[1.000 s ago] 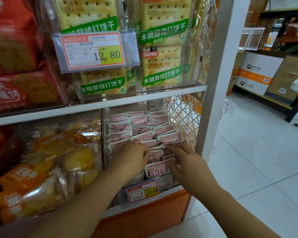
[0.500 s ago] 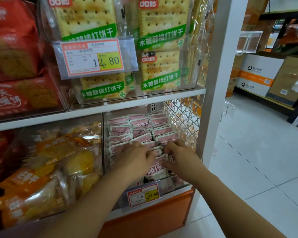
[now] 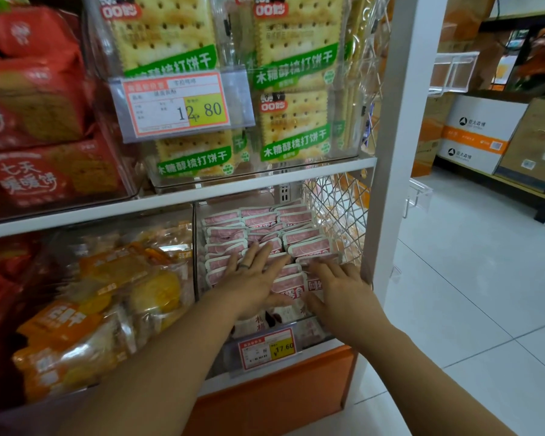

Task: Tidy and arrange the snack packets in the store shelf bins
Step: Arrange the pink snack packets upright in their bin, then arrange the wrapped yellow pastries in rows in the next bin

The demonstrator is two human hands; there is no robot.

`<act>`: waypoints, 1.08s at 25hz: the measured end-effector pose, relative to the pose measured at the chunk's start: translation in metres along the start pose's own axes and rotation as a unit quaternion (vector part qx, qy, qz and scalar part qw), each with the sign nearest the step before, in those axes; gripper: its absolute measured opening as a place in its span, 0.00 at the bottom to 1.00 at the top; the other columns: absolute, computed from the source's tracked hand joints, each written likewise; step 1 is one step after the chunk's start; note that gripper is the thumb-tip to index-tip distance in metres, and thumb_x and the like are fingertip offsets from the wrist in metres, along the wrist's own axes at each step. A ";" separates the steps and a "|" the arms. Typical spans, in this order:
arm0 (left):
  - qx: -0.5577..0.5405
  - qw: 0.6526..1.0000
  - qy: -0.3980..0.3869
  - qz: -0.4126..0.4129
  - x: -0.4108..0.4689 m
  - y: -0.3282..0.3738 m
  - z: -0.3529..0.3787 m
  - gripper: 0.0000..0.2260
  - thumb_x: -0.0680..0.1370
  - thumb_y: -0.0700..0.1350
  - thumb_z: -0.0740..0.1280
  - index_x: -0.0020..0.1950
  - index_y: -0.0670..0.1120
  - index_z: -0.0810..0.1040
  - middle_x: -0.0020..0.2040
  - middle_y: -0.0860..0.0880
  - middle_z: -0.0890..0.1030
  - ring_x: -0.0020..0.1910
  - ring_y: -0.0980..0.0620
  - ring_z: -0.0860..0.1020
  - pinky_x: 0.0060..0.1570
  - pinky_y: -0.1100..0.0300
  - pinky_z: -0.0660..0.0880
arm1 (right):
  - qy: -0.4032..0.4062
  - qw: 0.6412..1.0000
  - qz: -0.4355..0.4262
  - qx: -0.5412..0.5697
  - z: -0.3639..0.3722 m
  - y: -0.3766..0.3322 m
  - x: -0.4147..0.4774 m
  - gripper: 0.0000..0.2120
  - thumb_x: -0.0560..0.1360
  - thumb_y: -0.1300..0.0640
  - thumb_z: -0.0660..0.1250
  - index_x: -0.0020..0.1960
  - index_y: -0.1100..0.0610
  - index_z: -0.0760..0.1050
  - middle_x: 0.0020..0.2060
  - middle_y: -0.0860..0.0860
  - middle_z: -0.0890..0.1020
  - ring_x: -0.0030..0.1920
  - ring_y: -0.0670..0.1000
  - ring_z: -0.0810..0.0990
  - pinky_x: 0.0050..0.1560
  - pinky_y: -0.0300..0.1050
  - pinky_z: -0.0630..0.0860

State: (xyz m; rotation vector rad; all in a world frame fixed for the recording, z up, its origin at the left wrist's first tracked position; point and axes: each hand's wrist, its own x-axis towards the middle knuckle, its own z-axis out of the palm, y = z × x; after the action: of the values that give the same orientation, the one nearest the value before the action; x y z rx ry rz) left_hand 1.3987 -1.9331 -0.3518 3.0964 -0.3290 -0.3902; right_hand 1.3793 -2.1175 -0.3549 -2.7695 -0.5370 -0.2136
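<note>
Small pink and white snack packets point(image 3: 265, 229) stand in rows inside a clear bin point(image 3: 307, 335) on the lower shelf. My left hand point(image 3: 255, 280), a ring on one finger, lies flat with fingers spread on the middle packets. My right hand point(image 3: 337, 287) rests palm down, fingers apart, on the packets at the bin's front right. Neither hand grips a packet. The packets under both palms are hidden.
Orange cake packets point(image 3: 101, 297) fill the bin to the left. Green-labelled cracker packs point(image 3: 290, 127) and red biscuit packs point(image 3: 35, 121) sit on the shelf above. A white wire mesh panel point(image 3: 334, 215) and the white shelf post point(image 3: 394, 152) bound the right side. Cardboard boxes point(image 3: 482, 133) stand across the aisle.
Both hands have slid further back over the packets and flattened out, the left fingers spreading. The view has tilted down slightly.
</note>
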 end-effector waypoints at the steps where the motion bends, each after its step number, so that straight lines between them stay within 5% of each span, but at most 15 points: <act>1: 0.012 1.000 -0.003 0.001 0.000 0.000 -0.002 0.37 0.75 0.67 0.55 0.75 0.60 0.36 0.75 0.50 0.31 0.72 0.48 0.29 0.71 0.43 0.32 | -0.001 1.000 -0.001 -0.003 0.001 -0.001 -0.003 0.25 0.78 0.43 0.54 0.73 0.49 0.57 0.73 0.45 0.61 0.71 0.52 0.59 0.68 0.51 0.63; 4: 0.002 1.000 -0.008 -0.001 -0.009 0.007 -0.009 0.38 0.74 0.69 0.55 0.74 0.60 0.34 0.76 0.50 0.32 0.73 0.47 0.31 0.71 0.42 0.33 | 0.011 0.999 0.000 0.035 -0.002 -0.002 -0.016 0.25 0.79 0.43 0.53 0.74 0.47 0.55 0.75 0.45 0.57 0.73 0.52 0.57 0.71 0.48 0.59; 10: -0.027 0.997 0.026 -0.064 -0.006 0.028 -0.010 0.41 0.72 0.72 0.47 0.76 0.53 0.36 0.77 0.47 0.35 0.75 0.45 0.36 0.72 0.41 0.38 | 0.097 0.986 0.023 0.137 -0.010 0.002 -0.028 0.19 0.79 0.52 0.59 0.69 0.49 0.68 0.70 0.46 0.68 0.69 0.50 0.66 0.65 0.42 0.66; 15: -0.001 1.000 0.006 -0.009 -0.006 0.024 -0.021 0.41 0.74 0.69 0.51 0.77 0.49 0.39 0.78 0.50 0.39 0.76 0.50 0.41 0.73 0.43 0.40 | 0.109 0.984 0.015 0.137 -0.008 0.003 -0.025 0.17 0.77 0.56 0.61 0.65 0.50 0.73 0.66 0.46 0.73 0.65 0.50 0.71 0.61 0.41 0.69; 21: -0.137 0.955 0.261 -0.019 -0.101 0.007 -0.032 0.23 0.79 0.56 0.60 0.73 0.59 0.60 0.74 0.56 0.63 0.72 0.53 0.63 0.70 0.47 0.61 | 0.142 0.971 -0.064 0.182 -0.013 -0.033 -0.030 0.13 0.75 0.59 0.65 0.58 0.53 0.79 0.57 0.49 0.80 0.58 0.52 0.76 0.57 0.41 0.68; 27: -0.127 0.923 0.343 -0.116 -0.216 -0.062 -0.004 0.16 0.75 0.56 0.60 0.59 0.54 0.79 0.55 0.55 0.81 0.53 0.54 0.79 0.54 0.52 0.75 | 0.094 0.956 -0.202 0.190 -0.007 -0.114 -0.033 0.09 0.74 0.57 0.64 0.52 0.55 0.81 0.47 0.50 0.83 0.51 0.51 0.78 0.50 0.43 0.73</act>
State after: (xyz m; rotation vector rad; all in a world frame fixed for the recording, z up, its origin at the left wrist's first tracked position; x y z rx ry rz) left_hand 1.2080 -1.8275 -0.2969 2.7770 0.0964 0.6048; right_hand 1.3043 -2.0308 -0.3236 -2.2182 -0.9757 -0.4122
